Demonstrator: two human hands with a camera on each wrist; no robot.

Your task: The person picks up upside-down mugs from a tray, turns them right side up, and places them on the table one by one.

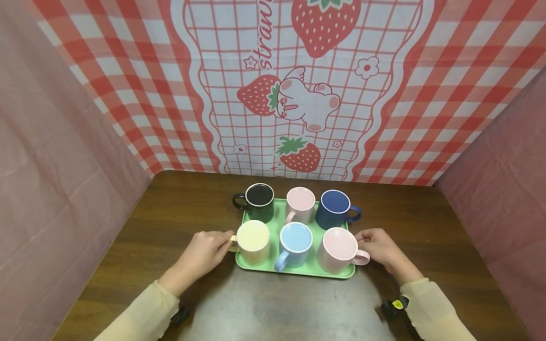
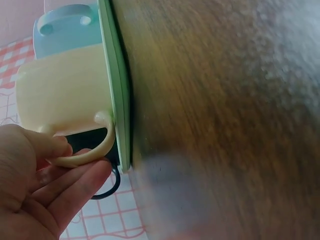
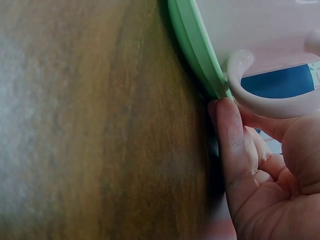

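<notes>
A light green tray (image 1: 294,271) lies on the table and bears several mugs in two rows. In the near row stand a pale yellow mug (image 1: 253,242), a light blue mug (image 1: 295,244) and a pink mug (image 1: 338,250). My left hand (image 1: 210,247) pinches the yellow mug's handle (image 2: 85,156) between thumb and fingers; the mug sits on the tray. At the tray's right edge, my right hand (image 1: 379,247) grips the rim, with a fingertip (image 3: 227,112) against the tray's side, below the pink mug's handle (image 3: 272,105). That handle partly hides the thumb.
The far row holds a black mug (image 1: 260,203), another pink mug (image 1: 300,204) and a dark blue mug (image 1: 333,209). Brown wooden table (image 1: 179,203) surrounds the tray. A red checked strawberry cloth (image 1: 298,94) hangs behind it, with pink curtains (image 1: 55,166) at both sides.
</notes>
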